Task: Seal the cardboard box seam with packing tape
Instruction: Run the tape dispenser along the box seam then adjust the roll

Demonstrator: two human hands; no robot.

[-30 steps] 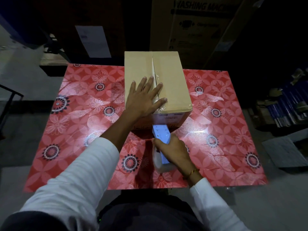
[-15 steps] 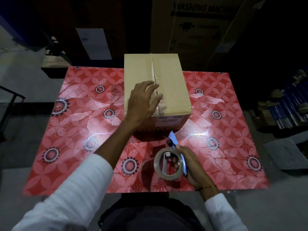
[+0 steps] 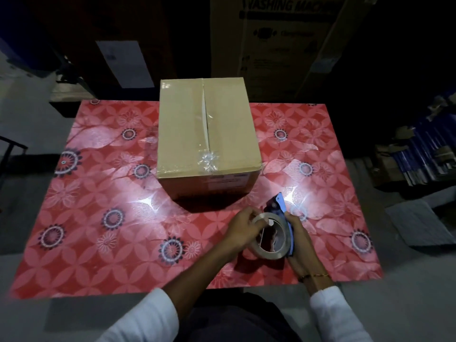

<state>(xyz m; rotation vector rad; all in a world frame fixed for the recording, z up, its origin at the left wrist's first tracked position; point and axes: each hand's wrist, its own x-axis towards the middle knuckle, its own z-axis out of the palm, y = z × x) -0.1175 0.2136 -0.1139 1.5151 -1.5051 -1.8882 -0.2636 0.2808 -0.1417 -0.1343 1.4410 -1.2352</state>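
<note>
A closed cardboard box (image 3: 182,134) stands at the back middle of the red flowered table (image 3: 98,218). Clear tape runs along its top seam (image 3: 205,124) and ends in a crumpled patch near the front edge. In front of the box, near the table's front right, my right hand (image 3: 299,245) grips a blue tape dispenser (image 3: 281,206) by its handle. The clear tape roll (image 3: 271,253) sits in it. My left hand (image 3: 244,227) pinches the upper rim of the roll. Neither hand touches the box.
A big carton printed "WASHING MACHINE" (image 3: 283,45) stands behind the table. A white sheet (image 3: 125,62) hangs on a dark surface at the back left. Stacked blue items (image 3: 419,154) lie on the floor at the right, with a grey mat (image 3: 417,225) nearer.
My left hand has left the top of the box and come down to the tape roll. My right hand has drawn the dispenser back to the right, away from the box front.
</note>
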